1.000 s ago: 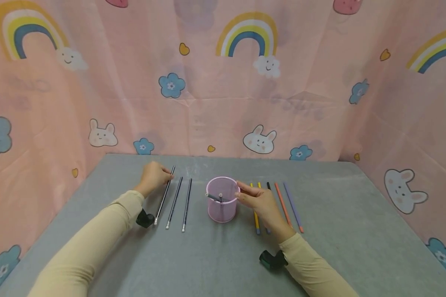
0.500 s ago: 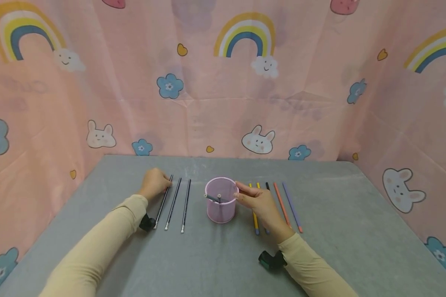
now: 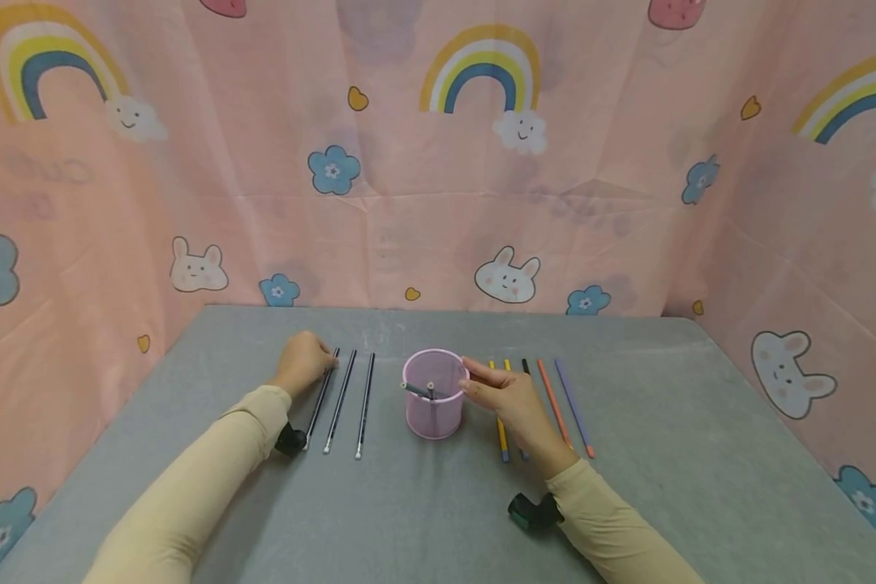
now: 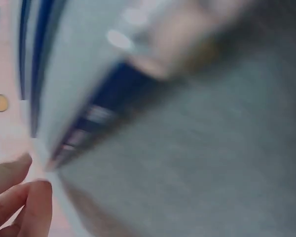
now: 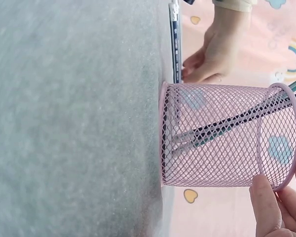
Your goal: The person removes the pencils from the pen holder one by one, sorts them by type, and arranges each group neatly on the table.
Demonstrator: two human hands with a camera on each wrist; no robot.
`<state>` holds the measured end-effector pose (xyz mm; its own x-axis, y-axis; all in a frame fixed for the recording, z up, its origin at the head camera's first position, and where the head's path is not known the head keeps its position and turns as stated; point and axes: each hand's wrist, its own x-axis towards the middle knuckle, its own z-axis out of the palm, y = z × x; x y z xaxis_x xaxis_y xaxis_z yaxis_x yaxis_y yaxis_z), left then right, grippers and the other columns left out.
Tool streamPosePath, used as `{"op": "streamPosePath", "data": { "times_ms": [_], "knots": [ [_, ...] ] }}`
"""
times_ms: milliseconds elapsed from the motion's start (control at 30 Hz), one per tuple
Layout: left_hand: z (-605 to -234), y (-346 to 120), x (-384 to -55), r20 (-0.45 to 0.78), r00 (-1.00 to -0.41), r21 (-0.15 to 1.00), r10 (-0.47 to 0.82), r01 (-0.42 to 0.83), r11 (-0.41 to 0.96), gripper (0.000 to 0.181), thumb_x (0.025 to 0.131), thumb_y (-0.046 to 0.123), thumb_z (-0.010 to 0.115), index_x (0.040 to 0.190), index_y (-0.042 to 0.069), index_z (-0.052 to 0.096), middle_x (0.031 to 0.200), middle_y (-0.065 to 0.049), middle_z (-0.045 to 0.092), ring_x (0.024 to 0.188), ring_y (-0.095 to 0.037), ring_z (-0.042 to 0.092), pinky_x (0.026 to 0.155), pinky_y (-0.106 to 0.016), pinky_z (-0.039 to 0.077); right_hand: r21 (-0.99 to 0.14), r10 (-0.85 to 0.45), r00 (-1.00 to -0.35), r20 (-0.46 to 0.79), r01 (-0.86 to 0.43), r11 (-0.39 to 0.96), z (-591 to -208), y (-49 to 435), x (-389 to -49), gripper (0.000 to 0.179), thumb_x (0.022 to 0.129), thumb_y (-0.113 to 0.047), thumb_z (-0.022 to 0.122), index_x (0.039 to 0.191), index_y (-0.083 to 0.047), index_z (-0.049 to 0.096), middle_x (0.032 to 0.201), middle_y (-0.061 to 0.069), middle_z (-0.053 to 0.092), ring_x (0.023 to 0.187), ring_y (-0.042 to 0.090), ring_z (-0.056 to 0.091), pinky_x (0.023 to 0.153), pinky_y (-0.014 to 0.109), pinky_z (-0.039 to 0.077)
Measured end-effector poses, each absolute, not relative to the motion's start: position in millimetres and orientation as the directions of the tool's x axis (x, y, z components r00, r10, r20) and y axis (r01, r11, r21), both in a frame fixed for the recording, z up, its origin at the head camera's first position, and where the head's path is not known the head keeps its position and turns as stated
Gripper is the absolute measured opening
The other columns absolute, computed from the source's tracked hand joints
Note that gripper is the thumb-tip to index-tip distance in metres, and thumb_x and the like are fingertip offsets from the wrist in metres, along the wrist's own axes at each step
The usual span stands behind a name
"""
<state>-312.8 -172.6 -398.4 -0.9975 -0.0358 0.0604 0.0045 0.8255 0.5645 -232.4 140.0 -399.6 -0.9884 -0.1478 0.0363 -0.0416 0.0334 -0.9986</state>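
Note:
My left hand point(image 3: 302, 362) is at the far end of the leftmost dark pencil point(image 3: 321, 399), which lies on the table. In the left wrist view, thumb and fingers point(image 4: 37, 197) are slightly parted beside the end of that dark blue pencil point(image 4: 113, 94). Two more dark pencils lie to its right, roughly parallel. My right hand point(image 3: 511, 397) pinches the rim of a pink mesh pencil cup point(image 3: 435, 418), thumb and fingers on either side in the right wrist view. The cup stands upright with two pencils point(image 5: 227, 123) leaning inside, their eraser ends down.
Right of the cup, partly under my right hand, lie several coloured pencils, among them a yellow one point(image 3: 502, 442), an orange one point(image 3: 552, 401) and a purple one point(image 3: 574, 408). The grey table point(image 3: 701, 454) meets a pink patterned cloth point(image 3: 613, 122) at the back and sides.
My left hand has come a little nearer with the leftmost pencil, whose far end has lowered to the table beside the others. My right hand and the cup have stayed put.

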Motion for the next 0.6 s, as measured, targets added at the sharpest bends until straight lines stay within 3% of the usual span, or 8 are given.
{"op": "streamPosePath", "data": {
  "times_ms": [233, 600],
  "knots": [
    [-381, -157, -291, 0.112, -0.993, 0.656, -0.040, 0.043, 0.753, 0.023, 0.085, 0.020, 0.066, 0.101, 0.003, 0.071, 0.100, -0.014, 0.070, 0.084, -0.024, 0.066, 0.066, -0.033, 0.053, -0.998, -0.143, -0.989, 0.039, -0.045, 0.038, -400, 139, -232, 0.047, 0.082, -0.019, 0.071, 0.126, -0.008, 0.057, 0.129, 0.010, 0.056, 0.118, 0.019, 0.054, 0.088, 0.026, 0.050],
    [-370, -124, -241, 0.261, -0.958, 0.742, 0.116, 0.276, 0.611, 0.017, 0.080, 0.023, 0.073, 0.095, 0.016, 0.073, 0.092, 0.001, 0.072, 0.088, -0.018, 0.066, 0.069, -0.031, 0.055, -0.999, -0.134, -0.990, 0.033, -0.037, 0.029, -400, 139, -234, 0.047, 0.082, -0.019, 0.071, 0.125, -0.008, 0.058, 0.129, 0.009, 0.056, 0.118, 0.019, 0.055, 0.088, 0.026, 0.050]
  ]
}}
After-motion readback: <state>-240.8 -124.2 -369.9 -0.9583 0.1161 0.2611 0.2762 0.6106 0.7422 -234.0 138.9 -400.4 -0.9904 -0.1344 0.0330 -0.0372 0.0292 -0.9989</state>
